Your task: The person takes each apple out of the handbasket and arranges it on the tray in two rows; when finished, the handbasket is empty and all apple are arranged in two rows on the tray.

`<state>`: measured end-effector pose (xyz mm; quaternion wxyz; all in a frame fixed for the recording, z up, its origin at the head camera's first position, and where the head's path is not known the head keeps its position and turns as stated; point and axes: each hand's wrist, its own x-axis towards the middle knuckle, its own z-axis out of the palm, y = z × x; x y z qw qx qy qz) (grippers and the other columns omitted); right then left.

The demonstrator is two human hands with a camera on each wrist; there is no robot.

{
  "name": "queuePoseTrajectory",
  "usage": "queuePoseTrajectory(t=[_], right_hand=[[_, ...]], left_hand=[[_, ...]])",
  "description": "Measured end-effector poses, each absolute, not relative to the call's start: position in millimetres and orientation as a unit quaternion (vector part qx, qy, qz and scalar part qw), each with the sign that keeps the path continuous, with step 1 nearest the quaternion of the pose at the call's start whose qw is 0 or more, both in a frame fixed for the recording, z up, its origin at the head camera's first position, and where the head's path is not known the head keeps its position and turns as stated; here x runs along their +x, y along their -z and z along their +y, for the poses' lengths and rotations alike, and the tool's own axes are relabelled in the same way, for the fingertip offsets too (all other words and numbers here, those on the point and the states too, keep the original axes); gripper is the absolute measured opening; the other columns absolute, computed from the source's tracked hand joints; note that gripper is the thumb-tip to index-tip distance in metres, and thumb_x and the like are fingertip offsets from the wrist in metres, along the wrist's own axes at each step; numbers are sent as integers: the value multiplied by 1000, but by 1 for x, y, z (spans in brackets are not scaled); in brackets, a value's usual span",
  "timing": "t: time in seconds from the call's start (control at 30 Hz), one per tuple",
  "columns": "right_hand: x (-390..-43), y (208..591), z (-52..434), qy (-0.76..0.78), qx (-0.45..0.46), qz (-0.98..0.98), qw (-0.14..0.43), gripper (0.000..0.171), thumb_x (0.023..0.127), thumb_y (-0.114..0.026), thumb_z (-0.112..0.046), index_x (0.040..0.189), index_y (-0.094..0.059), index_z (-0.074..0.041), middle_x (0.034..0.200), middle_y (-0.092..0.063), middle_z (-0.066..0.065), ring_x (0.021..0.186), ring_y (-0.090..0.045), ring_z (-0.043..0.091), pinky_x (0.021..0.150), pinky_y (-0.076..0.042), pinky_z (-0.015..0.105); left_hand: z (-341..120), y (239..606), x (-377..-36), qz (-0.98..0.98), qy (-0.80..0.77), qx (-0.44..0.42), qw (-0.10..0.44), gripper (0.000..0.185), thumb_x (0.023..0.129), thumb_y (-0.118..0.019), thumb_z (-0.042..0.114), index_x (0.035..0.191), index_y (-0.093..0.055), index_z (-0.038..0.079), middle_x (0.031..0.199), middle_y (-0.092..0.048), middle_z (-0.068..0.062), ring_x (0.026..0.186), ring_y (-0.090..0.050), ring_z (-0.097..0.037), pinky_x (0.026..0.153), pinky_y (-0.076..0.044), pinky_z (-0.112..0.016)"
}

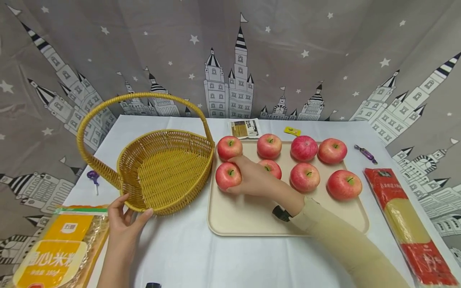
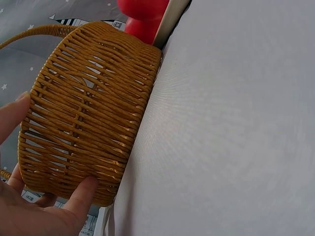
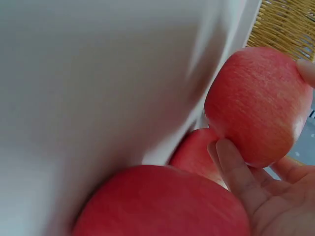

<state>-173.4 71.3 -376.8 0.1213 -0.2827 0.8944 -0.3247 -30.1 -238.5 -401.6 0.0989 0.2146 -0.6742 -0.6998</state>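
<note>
My right hand [image 1: 250, 176] grips a red apple [image 1: 228, 177] at the left side of a cream tray [image 1: 245, 224]. In the right wrist view, fingers and thumb hold this apple [image 3: 258, 105] from opposite sides, with two more apples close by. My left hand [image 1: 124, 224] holds the near left end of a yellow-brown wicker basket [image 1: 169, 176] with a tall hoop handle. One fingertip is at its rim and another digit presses its woven side [image 2: 88, 113] in the left wrist view. Inside, the basket's woven bottom shows. Several apples [image 1: 305, 177] stand on the tray, one partly behind my right hand.
A yellow noodle bag [image 1: 57, 252] lies front left, with a purple lollipop [image 1: 93, 179] behind it. At the right are a red noodle packet [image 1: 407, 224] and a purple candy [image 1: 365, 154]. Behind the tray lie a small packet [image 1: 245, 129] and a yellow sachet [image 1: 292, 131].
</note>
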Motion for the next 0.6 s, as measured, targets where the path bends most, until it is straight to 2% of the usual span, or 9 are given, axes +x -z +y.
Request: queuePoseTrajectory(t=[0.2, 0.3, 0.47, 0.53, 0.6], right_hand=[[-176, 384, 64, 325, -276, 896, 122, 79, 77, -77, -44, 140, -41, -13, 126, -54, -3, 102, -53, 10, 88, -46, 32], [-174, 382, 64, 324, -279, 896, 119, 83, 79, -76, -45, 145, -38, -12, 136, -49, 1, 114, -50, 12, 96, -44, 34], [-165, 369, 76, 329, -277, 899, 79, 83, 82, -74, -45, 147, -36, -12, 144, -44, 3, 130, -40, 16, 107, -36, 39], [-159, 361, 86, 337, -273, 899, 56, 79, 83, -73, -44, 146, -38, -13, 143, -45, 2, 128, -42, 17, 106, -37, 40], [-152, 352, 99, 343, -262, 901, 34, 75, 85, -71, -44, 147, -38, -18, 144, -44, -1, 128, -42, 16, 106, -37, 41]], left_hand=[[-238, 404, -31, -672, 702, 215, 98, 76, 87, -66, -5, 143, -24, 24, 159, -1, 1, 142, -16, -24, 110, -30, -25], [-239, 404, -31, -670, 703, 216, 98, 76, 87, -66, -5, 143, -24, 24, 159, -1, 1, 142, -16, -24, 110, -29, -25], [-241, 403, -32, -671, 703, 216, 94, 75, 87, -66, -6, 142, -23, 23, 159, -1, 1, 142, -18, -25, 107, -32, -22], [-241, 400, -32, -683, 692, 220, 84, 75, 88, -66, -4, 142, -21, 24, 158, -1, 2, 142, -16, -23, 103, -35, -18], [-241, 394, -31, -708, 667, 220, 79, 78, 89, -67, 0, 145, -18, 24, 158, 3, 4, 144, -9, -22, 108, -33, -25]])
